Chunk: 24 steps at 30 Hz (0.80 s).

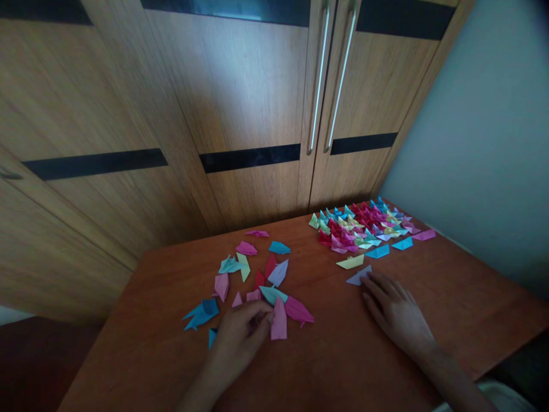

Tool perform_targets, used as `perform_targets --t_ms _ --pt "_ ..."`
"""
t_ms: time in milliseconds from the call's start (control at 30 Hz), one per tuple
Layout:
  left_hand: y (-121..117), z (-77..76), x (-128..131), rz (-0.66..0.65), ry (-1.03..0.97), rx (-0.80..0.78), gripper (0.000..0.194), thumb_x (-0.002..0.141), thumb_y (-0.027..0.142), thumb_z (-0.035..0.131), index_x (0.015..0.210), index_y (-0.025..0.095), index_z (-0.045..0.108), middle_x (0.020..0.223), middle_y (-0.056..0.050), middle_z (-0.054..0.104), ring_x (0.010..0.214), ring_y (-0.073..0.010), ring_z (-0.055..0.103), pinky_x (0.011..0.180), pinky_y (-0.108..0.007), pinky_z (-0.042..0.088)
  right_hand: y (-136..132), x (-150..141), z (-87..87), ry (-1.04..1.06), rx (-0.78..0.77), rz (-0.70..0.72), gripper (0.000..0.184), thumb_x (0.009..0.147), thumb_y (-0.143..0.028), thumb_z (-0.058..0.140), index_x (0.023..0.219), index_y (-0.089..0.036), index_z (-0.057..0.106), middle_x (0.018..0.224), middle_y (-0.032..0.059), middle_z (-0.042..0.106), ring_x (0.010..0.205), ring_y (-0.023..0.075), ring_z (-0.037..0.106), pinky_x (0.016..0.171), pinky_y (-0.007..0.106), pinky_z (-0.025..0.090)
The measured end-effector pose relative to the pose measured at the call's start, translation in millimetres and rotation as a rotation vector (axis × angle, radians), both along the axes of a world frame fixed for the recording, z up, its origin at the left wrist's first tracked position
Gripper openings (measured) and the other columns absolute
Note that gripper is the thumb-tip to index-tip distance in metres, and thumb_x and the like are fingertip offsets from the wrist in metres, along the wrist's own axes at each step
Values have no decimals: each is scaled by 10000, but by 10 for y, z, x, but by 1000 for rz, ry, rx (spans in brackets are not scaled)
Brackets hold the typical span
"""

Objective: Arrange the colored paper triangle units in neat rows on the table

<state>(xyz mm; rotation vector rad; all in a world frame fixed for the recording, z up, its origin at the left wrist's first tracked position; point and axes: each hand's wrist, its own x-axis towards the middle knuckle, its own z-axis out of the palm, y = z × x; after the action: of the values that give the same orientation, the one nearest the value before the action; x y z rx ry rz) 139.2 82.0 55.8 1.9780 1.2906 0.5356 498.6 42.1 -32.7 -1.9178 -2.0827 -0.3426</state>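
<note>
My left hand (242,335) is closed, its thumb and forefinger pinched at the left edge of a pink folded paper piece (279,322). Around it lie loose folded papers: a magenta one (299,310), a mint one (273,294), a lavender one (278,273) and a blue one (202,315). Over to the right, the fingertips of my right hand (397,312) touch the right end of a lavender paper boat (358,277) lying on the table. The fingers of that hand are stretched out, with the thumb apart from them.
Many colourful paper boats (358,226) stand packed together at the table's back right corner. A yellow boat (350,262), two blue ones and a pink one line their front. The wooden table (326,360) backs onto a cabinet (253,86); a pale wall (480,143) rises at right.
</note>
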Motion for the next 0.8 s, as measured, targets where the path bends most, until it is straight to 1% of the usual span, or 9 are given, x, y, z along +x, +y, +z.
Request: perform_targets --t_ms 200,333,567,667,733,800 --pt "-4 17 -25 0 -35 5 222 881 275 473 789 198 660 716 2 640 659 -148 546 593 -223 382 57 -32 -8 -7 3 -42 395 925 -380 421 1243 -218 590 1277 98 566 1172 276 503 944 439 457" --pt "-2 25 -41 4 -59 -16 225 884 272 463 804 200 661 740 -3 654 669 -149 554 617 -227 400 58 -38 -3 10 -5 -45 392 916 -369 424 1248 -236 584 1289 94 557 1167 283 507 935 447 463" --pt "-5 52 -26 11 -58 -24 211 872 242 480 773 201 662 731 0 658 666 -149 554 606 -218 394 30 -59 31 20 -14 -36 391 915 -378 426 1240 -236 593 1269 101 571 1161 283 515 941 450 466" --pt "-15 62 -30 16 -54 -19 209 877 246 482 786 205 665 736 3 662 673 -148 559 608 -216 392 -12 120 -15 -7 -17 -62 391 914 -388 428 1222 -225 604 1257 102 580 1167 287 515 955 449 460" --pt "-23 59 -35 16 -49 -8 209 881 256 483 792 207 665 727 6 657 664 -146 553 598 -214 388 -38 380 -76 -38 -12 -105 395 914 -400 420 1201 -209 613 1252 107 582 1153 289 525 963 449 455" --pt "-30 50 -35 11 -40 5 212 884 269 480 800 209 665 720 8 652 653 -144 547 589 -214 384 -46 739 -145 -69 -2 -165 410 917 -399 398 1190 -179 611 1239 121 586 1128 290 544 964 451 451"
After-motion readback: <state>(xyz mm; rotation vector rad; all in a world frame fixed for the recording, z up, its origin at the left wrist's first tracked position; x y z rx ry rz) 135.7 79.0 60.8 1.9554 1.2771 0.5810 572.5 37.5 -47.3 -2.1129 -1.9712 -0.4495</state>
